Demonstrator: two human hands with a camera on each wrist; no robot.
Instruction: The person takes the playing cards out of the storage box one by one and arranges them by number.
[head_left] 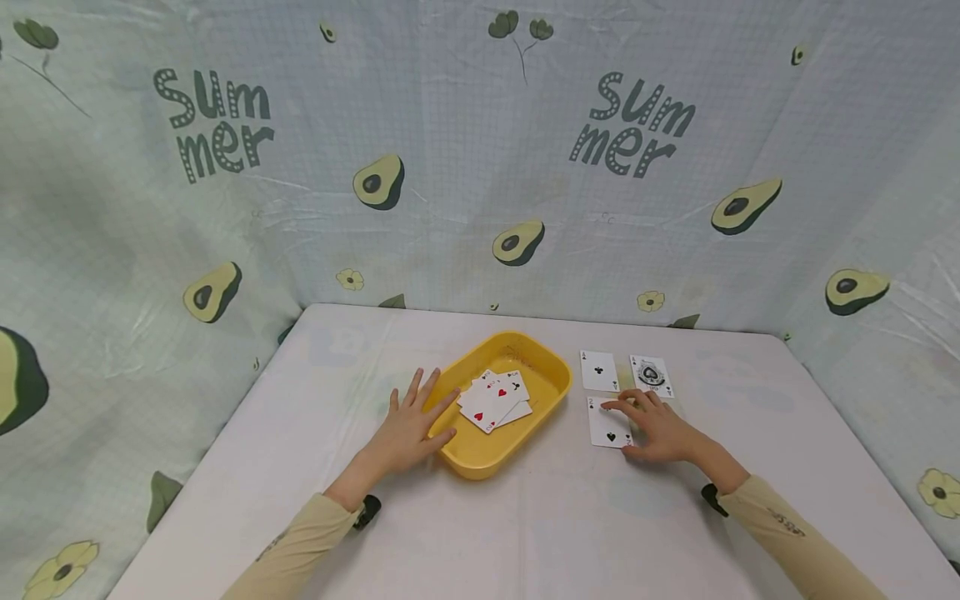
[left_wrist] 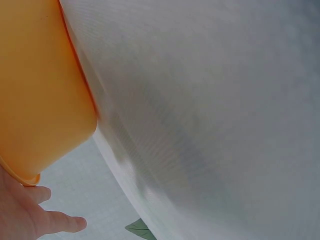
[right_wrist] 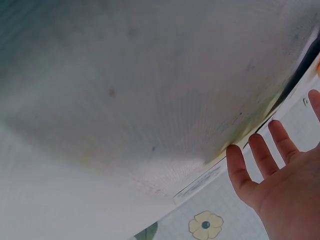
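My left hand (head_left: 405,432) spreads its fingers over the left rim of a yellow tray (head_left: 555,377). Several playing cards (head_left: 491,403) lie face up and overlapping inside it, a heart card on top. In the left wrist view, fingers (left_wrist: 60,222) show beside the tray's edge (left_wrist: 45,100). To the right of the tray, my right hand (head_left: 660,432) rests on a two of spades (head_left: 604,432), fingertips on its face and thumb near its lower right corner. Right-hand fingers (right_wrist: 262,155) look fairly straight in the right wrist view, where that card is hidden.
Behind the right hand, an ace of clubs (head_left: 598,371) and an ace of spades (head_left: 651,377) lie face up side by side. A pale cloth covers the table (head_left: 525,533). A curtain with avocado prints (head_left: 450,100) hangs along the back and sides.
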